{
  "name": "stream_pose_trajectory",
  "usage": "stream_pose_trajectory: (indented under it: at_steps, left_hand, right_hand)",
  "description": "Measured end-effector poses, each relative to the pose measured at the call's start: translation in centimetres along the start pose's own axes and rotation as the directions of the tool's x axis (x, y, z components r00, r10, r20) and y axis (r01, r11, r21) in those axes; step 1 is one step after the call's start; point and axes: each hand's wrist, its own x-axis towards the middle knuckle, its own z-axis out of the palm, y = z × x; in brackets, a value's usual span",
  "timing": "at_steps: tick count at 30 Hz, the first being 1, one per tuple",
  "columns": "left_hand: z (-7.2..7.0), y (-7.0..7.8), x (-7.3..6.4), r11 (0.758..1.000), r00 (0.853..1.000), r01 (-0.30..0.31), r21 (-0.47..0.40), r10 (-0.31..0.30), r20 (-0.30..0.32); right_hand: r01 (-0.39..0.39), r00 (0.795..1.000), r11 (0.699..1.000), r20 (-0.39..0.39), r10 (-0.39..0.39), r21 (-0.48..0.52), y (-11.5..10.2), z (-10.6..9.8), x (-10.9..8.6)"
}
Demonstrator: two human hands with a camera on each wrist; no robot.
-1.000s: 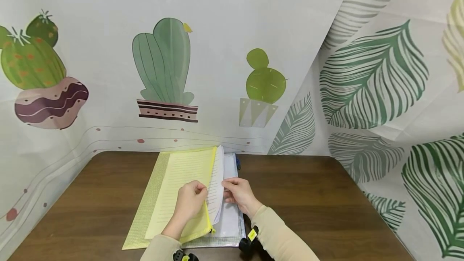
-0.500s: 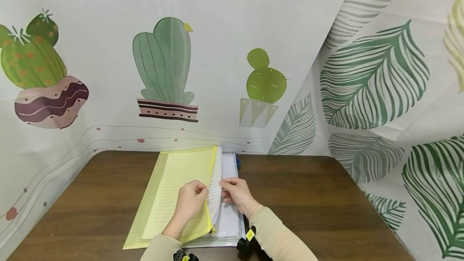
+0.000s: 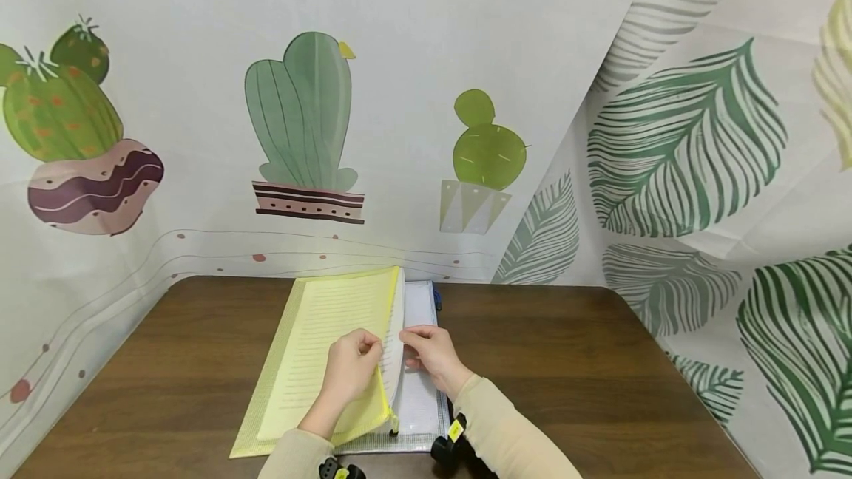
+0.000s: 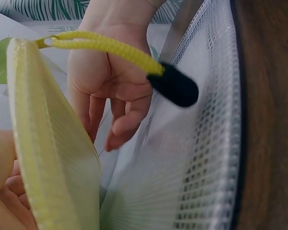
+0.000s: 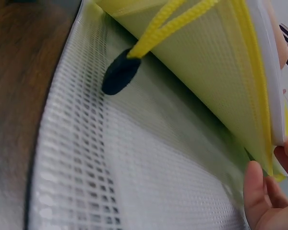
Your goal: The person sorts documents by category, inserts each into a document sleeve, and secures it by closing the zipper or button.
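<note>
A yellow mesh zip pouch (image 3: 319,316) lies on the table with its right side lifted and gaping. White printed paper (image 3: 394,346) sits mostly inside it, a narrow strip showing past the yellow zip edge. My left hand (image 3: 353,364) pinches the pouch's upper layer at that edge. With thumb and forefinger, my right hand (image 3: 433,353) pinches the paper's right edge. Below lies a clear mesh pouch (image 3: 426,398) holding white sheets. A yellow cord pull (image 4: 105,48) with a black tip hangs at the yellow pouch's near corner.
Both pouches lie on a brown wooden table (image 3: 559,375). A blue zip pull (image 3: 437,297) shows at the clear pouch's far right corner. Behind the table hangs a cloth (image 3: 413,117) printed with cacti and leaves.
My right hand has moved slightly left with the paper, and less of the paper now shows outside the yellow pouch. The left hand stays at the pouch's edge.
</note>
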Motion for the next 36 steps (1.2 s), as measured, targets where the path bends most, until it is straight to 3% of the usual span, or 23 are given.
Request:
stream_pose_trajectory:
  at_steps: [17, 26, 36]
  left_hand:
    - [-0.1, 0.3, -0.1, 0.999, 1.0, -0.021, -0.024, 0.022, 0.021]
    - [-0.2, 0.3, -0.2, 0.999, 1.0, -0.027, -0.022, 0.027, 0.011]
    - [-0.5, 0.2, 0.0, 0.999, 1.0, -0.023, -0.039, 0.023, -0.006]
  right_hand:
    - [0.006, 1.0, 1.0, 0.016, -0.006, 0.01, 0.0, 1.0, 0.0]
    - [0.011, 1.0, 0.999, 0.008, -0.011, -0.05, 0.0, 1.7, -0.1]
    - [0.048, 0.999, 0.998, 0.026, -0.047, -0.05, -0.9, 1.1, -1.5]
